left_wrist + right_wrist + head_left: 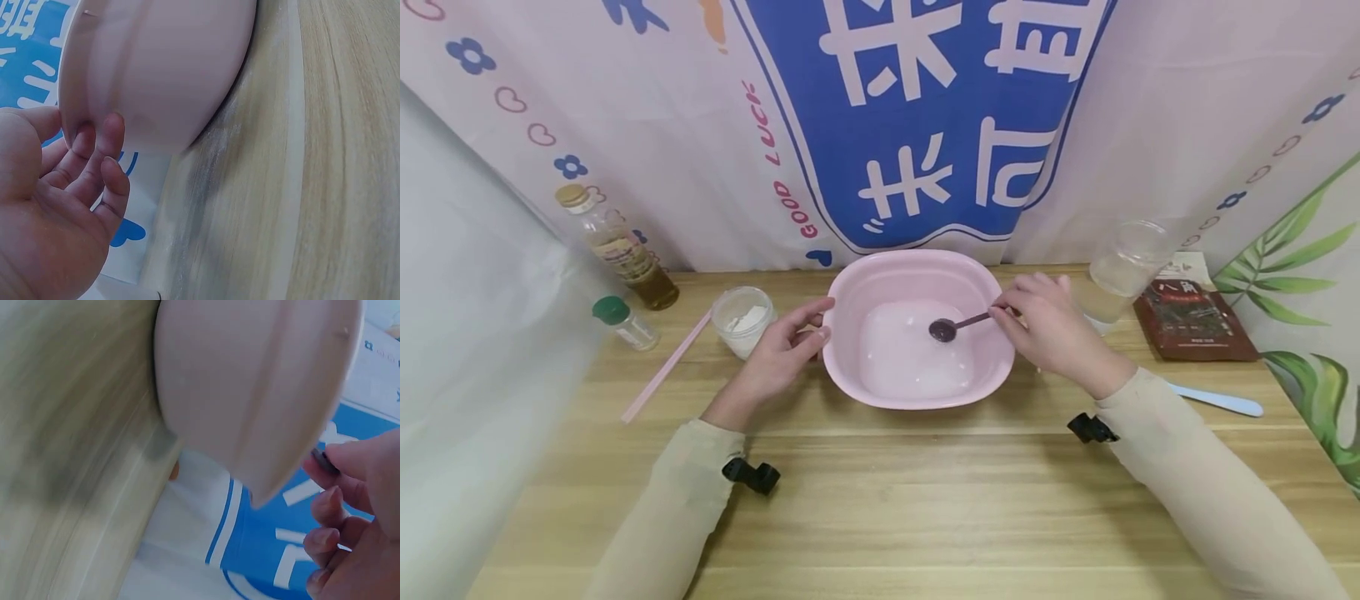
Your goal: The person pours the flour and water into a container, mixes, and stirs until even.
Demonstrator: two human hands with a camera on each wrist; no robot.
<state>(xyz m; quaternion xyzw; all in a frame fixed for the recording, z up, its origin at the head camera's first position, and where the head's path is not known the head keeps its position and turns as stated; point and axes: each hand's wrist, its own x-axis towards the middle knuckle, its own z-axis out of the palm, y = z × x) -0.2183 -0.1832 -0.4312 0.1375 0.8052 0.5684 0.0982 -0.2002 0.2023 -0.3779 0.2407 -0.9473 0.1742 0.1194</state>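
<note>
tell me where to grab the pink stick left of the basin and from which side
Pinch the pink stick near its middle, coming from above: it lies flat on the table, long and thin, with bare wood on both sides and the powder cup only near its far end.

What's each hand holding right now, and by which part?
Right hand pinches the spoon by its handle end. Left hand holds nothing; its fingertips touch the pink basin at its outer wall.

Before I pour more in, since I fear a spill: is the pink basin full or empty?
Neither: the pink basin holds a shallow pool of whitish liquid over its bottom only; its walls stand bare above.
</note>
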